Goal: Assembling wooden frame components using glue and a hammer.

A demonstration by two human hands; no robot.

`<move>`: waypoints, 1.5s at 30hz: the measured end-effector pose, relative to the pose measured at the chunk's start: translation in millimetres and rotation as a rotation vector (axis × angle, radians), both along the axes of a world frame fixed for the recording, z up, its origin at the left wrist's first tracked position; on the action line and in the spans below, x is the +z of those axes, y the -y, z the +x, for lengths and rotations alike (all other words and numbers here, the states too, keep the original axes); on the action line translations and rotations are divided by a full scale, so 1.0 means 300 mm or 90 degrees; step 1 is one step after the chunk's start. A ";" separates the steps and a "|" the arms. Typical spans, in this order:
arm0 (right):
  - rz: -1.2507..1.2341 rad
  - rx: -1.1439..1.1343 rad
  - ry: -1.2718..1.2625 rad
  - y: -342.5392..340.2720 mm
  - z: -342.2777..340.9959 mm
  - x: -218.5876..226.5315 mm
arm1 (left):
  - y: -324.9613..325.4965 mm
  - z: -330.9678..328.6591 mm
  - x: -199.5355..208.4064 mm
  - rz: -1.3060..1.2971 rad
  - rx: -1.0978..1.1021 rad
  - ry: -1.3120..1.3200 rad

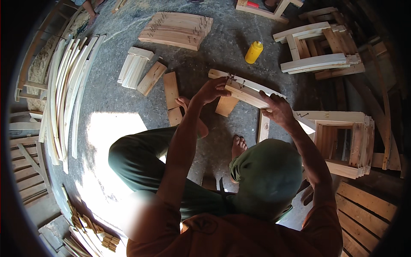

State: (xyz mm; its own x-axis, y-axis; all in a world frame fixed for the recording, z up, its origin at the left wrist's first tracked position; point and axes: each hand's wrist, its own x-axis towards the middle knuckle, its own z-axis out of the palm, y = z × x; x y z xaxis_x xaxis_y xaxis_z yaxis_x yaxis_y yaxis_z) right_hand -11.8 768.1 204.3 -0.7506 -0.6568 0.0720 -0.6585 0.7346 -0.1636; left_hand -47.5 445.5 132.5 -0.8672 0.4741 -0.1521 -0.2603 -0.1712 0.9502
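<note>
My right hand [278, 109] is closed around the right part of a short pale wooden board [248, 95], thumb on the near side and fingers over the top. At the board's left end, my left hand [212, 90] curls its fingers and thumb around the corner. Just behind lies a longer pale wooden strip [269, 91] with dark nails [244, 82] on or in it; whether the two pieces touch along their length I cannot tell. Below them, a wooden block [226, 106] rests on the floor, partly hidden. Another narrow wooden piece [263, 126] stands near my right foot.
A yellow bottle [254, 52] stands beyond the boards. Stacked curved boards [175, 30] lie farther off, with small wooden blocks [136, 66] nearer. Long strips [70, 94] line the left. Wooden frames [317, 62] and stacked frames [349, 167] crowd the right.
</note>
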 end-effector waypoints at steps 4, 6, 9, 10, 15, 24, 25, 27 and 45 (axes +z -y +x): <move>0.019 -0.014 -0.012 0.004 0.014 0.012 | -0.010 0.015 -0.002 0.010 0.010 0.007; 0.023 -0.017 -0.016 0.010 0.019 0.010 | -0.004 0.018 -0.011 0.032 0.009 0.006; 0.030 -0.026 -0.019 0.010 0.023 0.010 | -0.005 0.019 -0.015 0.050 0.015 0.016; 0.030 -0.032 -0.018 0.008 0.025 0.011 | -0.008 0.018 -0.016 0.052 0.014 0.015; -0.024 -0.051 -0.087 0.023 0.045 0.049 | -0.003 0.014 -0.033 0.037 0.015 0.019; -0.282 -0.465 0.100 -0.032 0.430 -0.214 | 0.019 0.028 -0.019 0.048 0.024 0.055; -0.202 -0.528 0.179 -0.105 0.460 -0.320 | -0.001 0.013 -0.013 0.052 0.012 0.054; -0.159 -0.589 0.175 -0.175 0.520 -0.437 | -0.011 0.011 -0.012 0.024 0.003 0.017; 0.009 -0.770 0.098 -0.166 0.601 -0.561 | 0.009 0.042 -0.003 0.029 0.019 0.031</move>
